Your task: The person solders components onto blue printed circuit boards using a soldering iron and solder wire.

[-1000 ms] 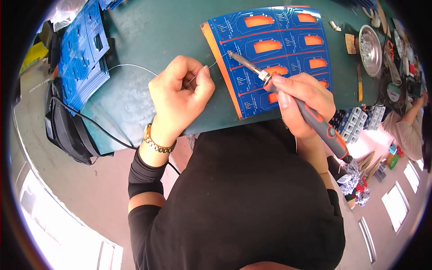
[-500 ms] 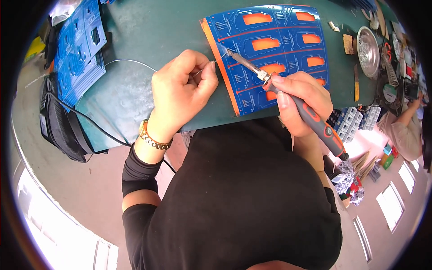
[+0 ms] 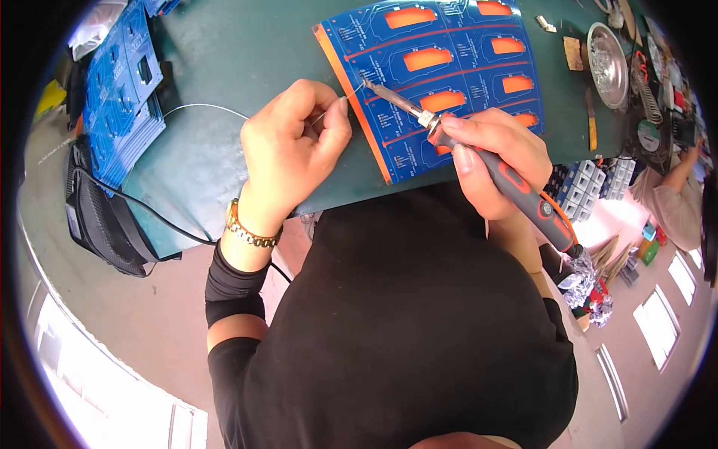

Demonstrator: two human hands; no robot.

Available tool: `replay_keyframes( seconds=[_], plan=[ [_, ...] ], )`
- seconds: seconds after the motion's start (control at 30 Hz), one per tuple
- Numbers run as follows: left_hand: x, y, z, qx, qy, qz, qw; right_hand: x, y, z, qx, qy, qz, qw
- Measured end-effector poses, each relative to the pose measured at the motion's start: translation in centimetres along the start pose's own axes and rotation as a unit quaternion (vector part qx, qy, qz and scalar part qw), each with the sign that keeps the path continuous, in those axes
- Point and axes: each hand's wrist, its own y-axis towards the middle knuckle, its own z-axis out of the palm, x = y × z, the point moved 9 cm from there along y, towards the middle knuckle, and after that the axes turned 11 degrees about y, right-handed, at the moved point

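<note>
A blue circuit board panel [image 3: 464, 67] with orange cut-outs and an orange left edge lies on the green table [image 3: 247, 52]. My right hand [image 3: 490, 161] grips a grey and orange soldering iron [image 3: 523, 198] like a pen; its metal tip touches the panel near the left edge. My left hand [image 3: 288, 146] pinches a thin solder wire [image 3: 336, 108] and holds its end at the iron's tip. The wire trails off left across the table.
A stack of blue circuit boards [image 3: 120, 90] lies at the table's far left, above a black bag [image 3: 97, 224] with a cable. A round metal dish [image 3: 607, 63], tools and grey components [image 3: 591, 183] crowd the right side. Another person's arm [image 3: 677, 187] shows at far right.
Both hands have shifted slightly left along the panel's orange edge. The iron tip and the solder wire end have come together at the board.
</note>
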Motion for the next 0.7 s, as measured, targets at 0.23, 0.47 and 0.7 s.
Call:
replay_keyframes(
  seconds=[0.23, 0.47, 0.7],
  plan=[
    [0.1, 0.0, -0.4, 0.026, -0.017, 0.002, 1.000, 0.6, -0.6, -1.1, -0.014, -0.014, -0.030, 0.999],
    [1.2, -0.6, -1.0, -0.037, -0.112, -0.011, 0.993, 4.4, -4.9, -12.8, -0.234, -0.153, -0.115, 0.953],
    [0.0, -1.4, -0.8, 0.036, -0.133, 0.025, 0.990, 2.4, -6.3, -19.8, -0.318, -0.316, -0.085, 0.890]
  ],
)
